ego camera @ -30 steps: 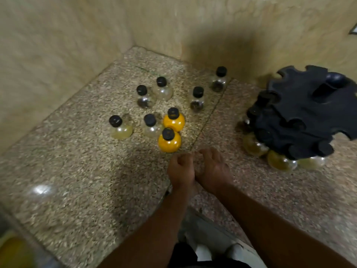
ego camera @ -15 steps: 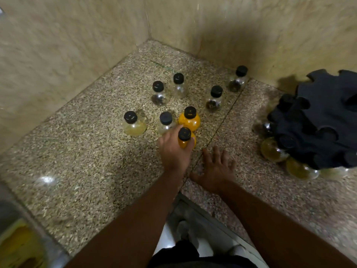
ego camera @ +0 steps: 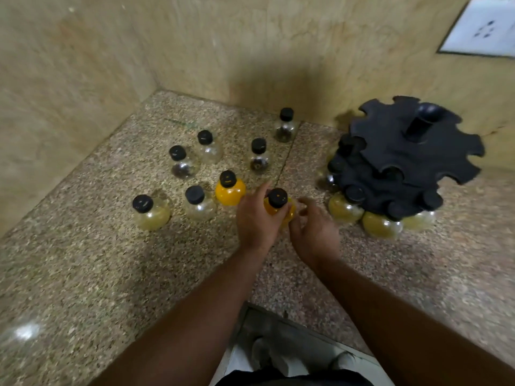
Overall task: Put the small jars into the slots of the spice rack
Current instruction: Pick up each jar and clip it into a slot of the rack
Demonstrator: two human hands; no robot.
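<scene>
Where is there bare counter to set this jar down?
Free: the counter left of the left hand, in front of the pale jar; also in front of the spice rack. Crowded: the loose jars behind, toward the corner.

One view only, from the head, looking forward and steeply down onto a speckled stone counter [ego camera: 83, 274] set in a wall corner. Close range: both forearms enter from six o'clock, the left hand [ego camera: 256, 218] and right hand [ego camera: 315, 232] meeting dead centre. The spice rack [ego camera: 404, 162] sits out at two o'clock, a wall socket [ego camera: 482, 29] at the one o'clock edge. Wide lens, edges blurred.
</scene>
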